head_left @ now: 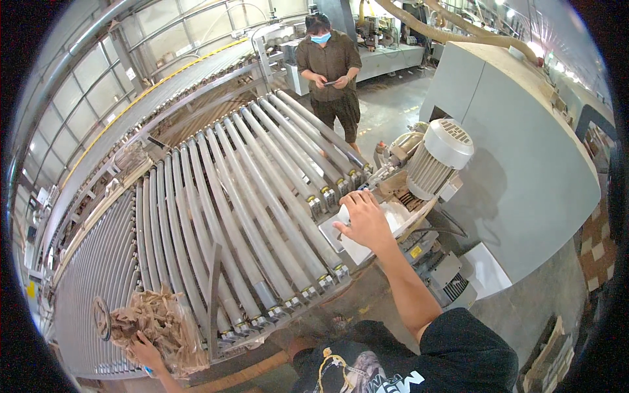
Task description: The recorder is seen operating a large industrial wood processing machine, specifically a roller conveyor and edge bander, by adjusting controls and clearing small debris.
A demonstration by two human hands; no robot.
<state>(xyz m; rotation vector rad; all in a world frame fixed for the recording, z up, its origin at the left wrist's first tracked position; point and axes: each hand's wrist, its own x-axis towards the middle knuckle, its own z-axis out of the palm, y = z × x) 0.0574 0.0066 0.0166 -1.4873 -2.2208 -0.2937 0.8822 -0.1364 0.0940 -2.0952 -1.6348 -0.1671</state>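
Note:
My right hand (364,219) reaches forward and curls over a small white rounded object (344,215) whose kind I cannot make out. It is above a flat white plate (354,249) at the end of the rollers, beside a grey finned motor (432,164). At the lower left, my left hand (147,352) lies with fingers stretched against a clear plastic bag (190,327) full of crumpled brown scraps (147,318). The bag rests at the near edge of the roller conveyor (223,196). Part of the left palm is hidden.
A small handwheel (101,318) stands beside the bag, and a dark upright bar (213,295) rises nearby. Across the rollers, a person (331,72) in a blue mask holds a small dark device. A large grey machine cabinet (517,157) fills the right.

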